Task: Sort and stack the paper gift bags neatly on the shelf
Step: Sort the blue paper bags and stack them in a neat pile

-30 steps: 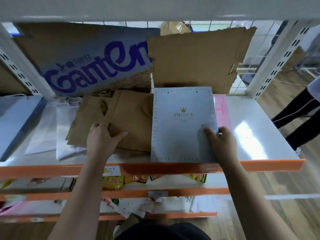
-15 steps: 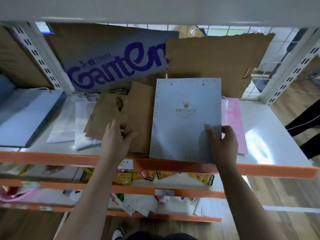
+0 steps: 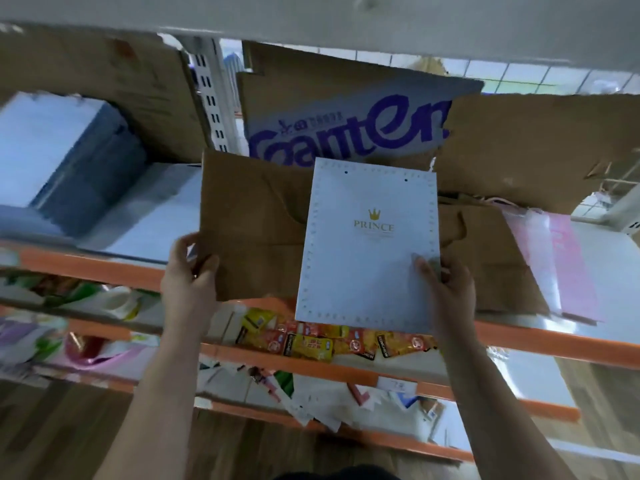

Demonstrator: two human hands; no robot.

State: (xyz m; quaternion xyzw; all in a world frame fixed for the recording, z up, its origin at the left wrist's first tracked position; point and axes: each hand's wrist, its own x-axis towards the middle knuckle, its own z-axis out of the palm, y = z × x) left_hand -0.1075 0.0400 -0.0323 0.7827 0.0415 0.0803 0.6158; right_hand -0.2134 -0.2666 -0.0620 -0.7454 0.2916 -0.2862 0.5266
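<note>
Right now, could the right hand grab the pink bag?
Probably not yet: the right hand is busy gripping the PRINCE bag. The pink bag lies flat just to its right with nothing over it, so it looks reachable once that hand lets go.

Brown paper bag (image 3: 252, 223): is being gripped by the left hand (image 3: 188, 275). Pale blue bag (image 3: 363, 265), overlapping it: is being pinched by the right hand (image 3: 448, 289).

"prince" on pale blue bag (image 3: 370, 244)

Ganten cardboard (image 3: 346, 112); yellow snack packets (image 3: 313, 344) below
</note>
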